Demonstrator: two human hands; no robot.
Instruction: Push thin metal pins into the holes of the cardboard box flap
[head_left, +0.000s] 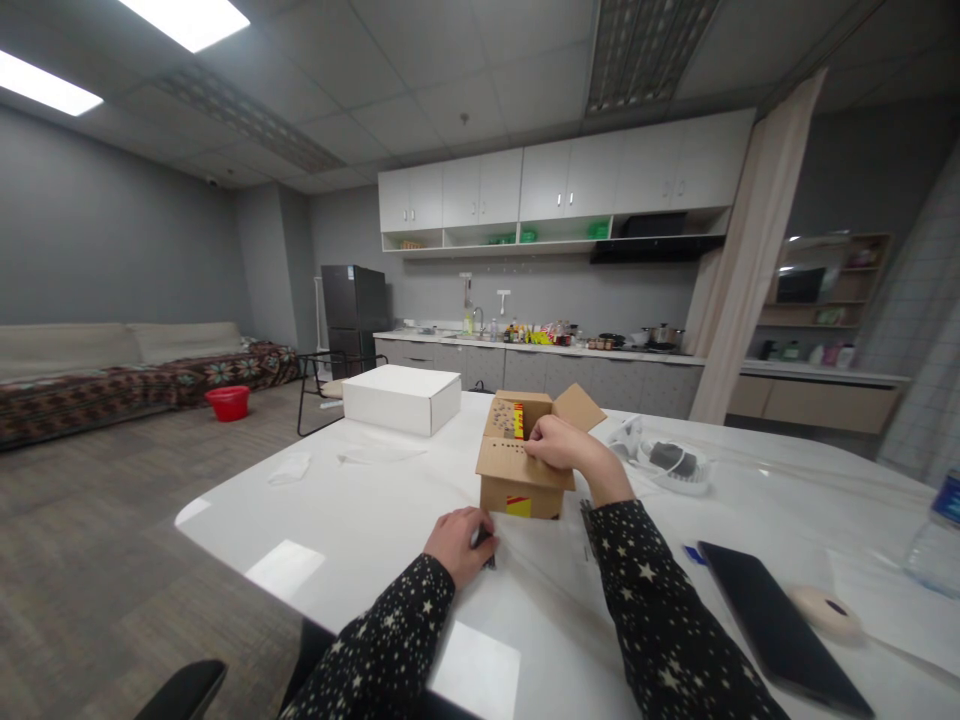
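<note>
Cardboard box, twelve o'clock: my right hand apparently reaches inside, grip unclear; my left hand, seven o'clock, grasps a dark object. Next likely needs flaps open.

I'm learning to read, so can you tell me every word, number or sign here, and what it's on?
I can't read any here.
Cardboard box: red-and-yellow print, too blurred.
Clear bottle at the right edge: blue label, too blurred.
Fridge: pale sticker, too small.
Yellow packets: any print too small.
</note>
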